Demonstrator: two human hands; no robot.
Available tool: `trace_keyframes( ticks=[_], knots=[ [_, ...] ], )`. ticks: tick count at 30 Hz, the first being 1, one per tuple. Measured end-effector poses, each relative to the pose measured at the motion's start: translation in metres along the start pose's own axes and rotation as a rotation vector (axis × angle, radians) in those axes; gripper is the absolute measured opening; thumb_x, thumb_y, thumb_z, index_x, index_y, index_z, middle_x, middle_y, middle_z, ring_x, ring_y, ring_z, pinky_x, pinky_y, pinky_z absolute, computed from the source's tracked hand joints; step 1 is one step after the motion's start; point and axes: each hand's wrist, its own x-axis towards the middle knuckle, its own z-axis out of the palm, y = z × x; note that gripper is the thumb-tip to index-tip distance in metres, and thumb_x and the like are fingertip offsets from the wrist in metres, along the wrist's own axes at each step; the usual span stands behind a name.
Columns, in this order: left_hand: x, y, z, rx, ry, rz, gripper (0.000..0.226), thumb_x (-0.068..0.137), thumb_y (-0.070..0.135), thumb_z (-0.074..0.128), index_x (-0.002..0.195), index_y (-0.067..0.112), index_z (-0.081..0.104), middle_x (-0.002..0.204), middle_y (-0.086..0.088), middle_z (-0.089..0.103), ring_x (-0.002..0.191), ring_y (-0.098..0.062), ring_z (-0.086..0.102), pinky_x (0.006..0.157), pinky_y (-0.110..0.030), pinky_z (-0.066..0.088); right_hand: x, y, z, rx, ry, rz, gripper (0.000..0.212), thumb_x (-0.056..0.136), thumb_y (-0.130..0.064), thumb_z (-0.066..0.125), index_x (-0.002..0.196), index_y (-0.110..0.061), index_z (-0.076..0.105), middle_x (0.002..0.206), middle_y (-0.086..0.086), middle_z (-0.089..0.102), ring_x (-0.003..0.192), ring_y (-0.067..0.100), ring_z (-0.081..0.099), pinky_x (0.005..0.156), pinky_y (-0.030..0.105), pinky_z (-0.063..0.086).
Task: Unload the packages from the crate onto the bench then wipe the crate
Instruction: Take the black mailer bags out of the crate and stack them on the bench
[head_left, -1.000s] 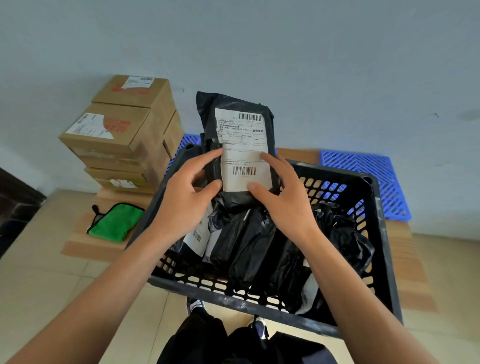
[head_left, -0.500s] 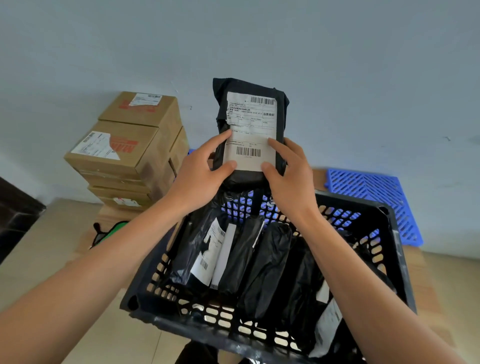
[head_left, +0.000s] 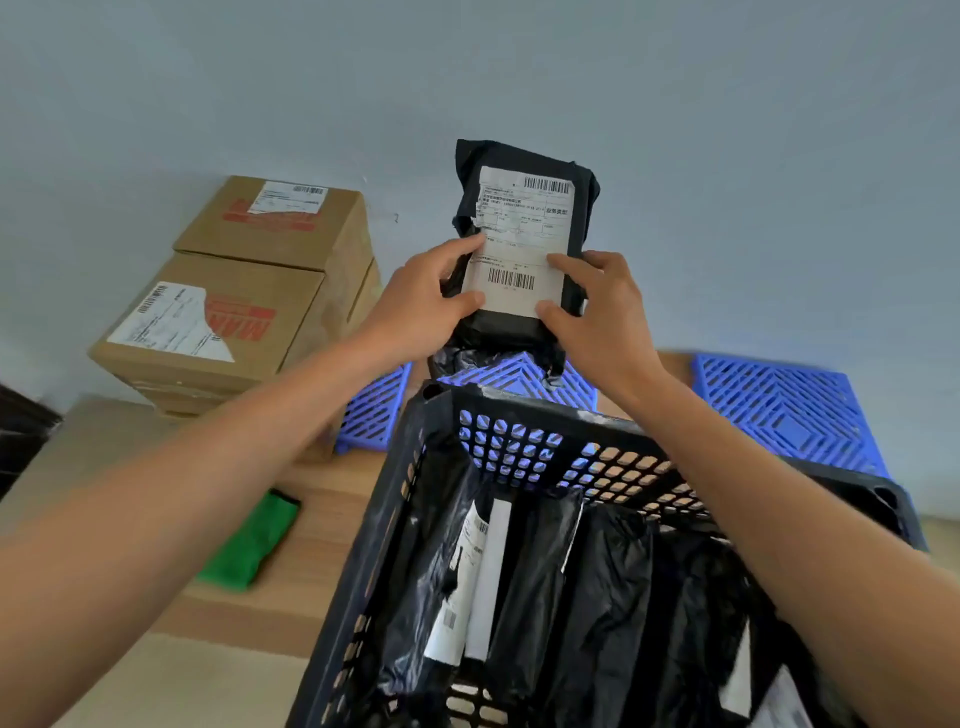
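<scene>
A black plastic package (head_left: 522, 218) with a white shipping label is held upright above the far rim of the black perforated crate (head_left: 524, 441). My left hand (head_left: 423, 306) grips its lower left edge and my right hand (head_left: 597, 312) grips its lower right edge, thumbs on the label. Several more black packages (head_left: 587, 587) stand packed inside the crate. A low wooden bench (head_left: 317, 519) lies under and left of the crate, with a green cloth (head_left: 249, 545) on it.
Stacked cardboard boxes (head_left: 234, 296) stand at the left on the bench against the pale wall. Blue plastic grid pallets (head_left: 779, 410) lie behind the crate, to the right and centre. Tiled floor shows at the lower left.
Both hands have lifted the labelled package up out of the crate and carried it farther forward, beyond the crate's far rim. The view has moved closer to the crate.
</scene>
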Motion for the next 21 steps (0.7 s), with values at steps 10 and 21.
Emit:
trace_keyframes(
  ticks=[10, 21],
  knots=[
    [0.064, -0.072, 0.016, -0.062, -0.215, -0.127, 0.076, 0.088, 0.001, 0.073, 0.153, 0.025, 0.043, 0.153, 0.004, 0.049, 0.14, -0.012, 0.046, 0.118, -0.036, 0.037, 0.071, 0.044, 0.049, -0.16, -0.289, 0.099, 0.063, 0.086, -0.017, 0.072, 0.146, -0.021, 0.052, 0.141, 0.006, 0.04, 0.121, 0.018, 0.05, 0.096, 0.017, 0.037],
    [0.071, -0.172, 0.064, -0.096, -0.315, -0.334, 0.062, 0.087, 0.001, 0.075, 0.139, 0.031, 0.061, 0.141, 0.005, 0.06, 0.126, -0.014, 0.057, 0.113, -0.035, 0.044, 0.092, 0.096, 0.124, -0.353, -0.804, 0.191, 0.075, 0.09, -0.013, 0.068, 0.157, -0.013, 0.033, 0.149, 0.008, 0.042, 0.093, 0.011, 0.055, 0.072, 0.011, 0.042]
  ],
)
